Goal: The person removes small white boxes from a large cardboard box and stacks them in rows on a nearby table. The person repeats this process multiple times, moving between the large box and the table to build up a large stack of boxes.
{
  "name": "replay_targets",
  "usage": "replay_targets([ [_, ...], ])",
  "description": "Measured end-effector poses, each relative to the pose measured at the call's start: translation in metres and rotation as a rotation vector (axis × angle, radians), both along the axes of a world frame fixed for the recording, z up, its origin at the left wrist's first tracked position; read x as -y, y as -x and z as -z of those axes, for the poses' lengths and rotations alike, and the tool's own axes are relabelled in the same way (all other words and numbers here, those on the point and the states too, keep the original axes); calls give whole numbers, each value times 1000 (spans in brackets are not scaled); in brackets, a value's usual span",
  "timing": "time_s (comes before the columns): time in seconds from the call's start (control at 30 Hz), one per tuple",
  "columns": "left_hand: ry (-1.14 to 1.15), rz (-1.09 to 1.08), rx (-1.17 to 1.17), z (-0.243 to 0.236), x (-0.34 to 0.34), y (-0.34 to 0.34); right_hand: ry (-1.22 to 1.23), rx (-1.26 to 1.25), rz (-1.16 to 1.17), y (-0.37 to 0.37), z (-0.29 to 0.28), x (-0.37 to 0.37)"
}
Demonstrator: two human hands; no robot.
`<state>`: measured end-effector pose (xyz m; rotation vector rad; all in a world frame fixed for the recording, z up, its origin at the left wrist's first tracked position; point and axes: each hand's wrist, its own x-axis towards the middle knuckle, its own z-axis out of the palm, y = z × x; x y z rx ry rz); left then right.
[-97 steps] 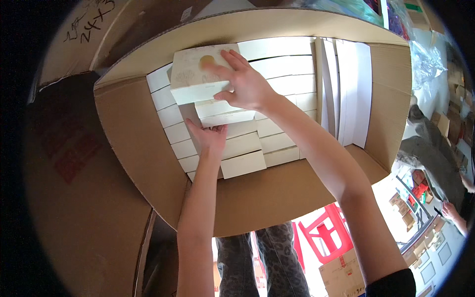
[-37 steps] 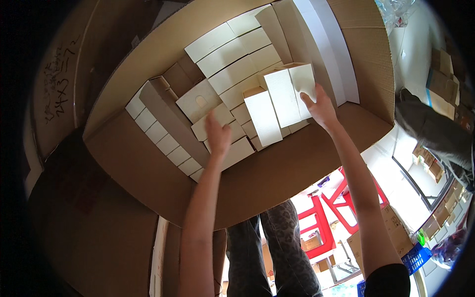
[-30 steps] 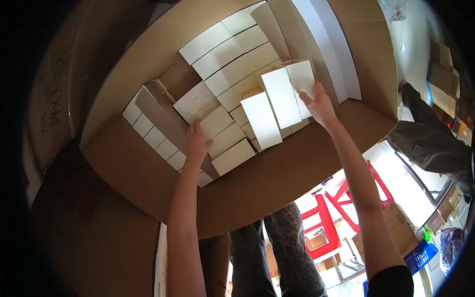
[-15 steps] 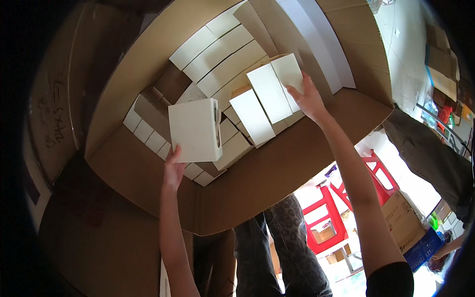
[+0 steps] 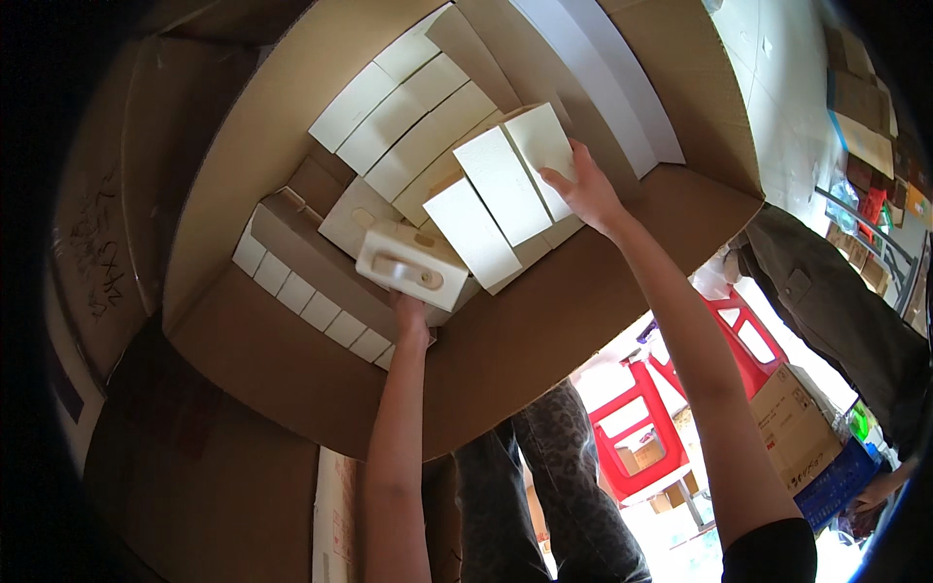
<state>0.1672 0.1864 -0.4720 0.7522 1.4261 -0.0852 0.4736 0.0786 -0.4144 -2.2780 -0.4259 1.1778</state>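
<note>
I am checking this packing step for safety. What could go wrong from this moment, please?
1. The left hand lifts one white box by its near edge only, tilted above the carton; with such a narrow grip it may slip and fall onto the packed rows.
2. The right hand presses on three loose boxes standing askew; if it lets go, they may topple into the gap.
3. Both arms reach across the big cardboard carton's wall, which might bend.
</note>
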Motion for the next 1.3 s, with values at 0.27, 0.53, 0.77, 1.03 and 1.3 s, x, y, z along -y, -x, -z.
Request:
replay_targets([
  [0.27, 173, -161, 171, -37, -34, -25, -30, -62, 58, -5, 2, 2],
  [0.53, 198, -467, 323, -44, -44, -27, -93, -99, 73, -5, 7, 4],
  [0.77, -686, -98, 18, -70, -47, 2, -66, -109, 75, -9, 14, 5],
  [1.03, -684, 365, -55, -76, 34, -70, 3, 198, 43, -7, 4, 7],
  [1.3, -331, -345, 318, -80, 30, -71, -878, 663, -743, 99, -71, -23],
])
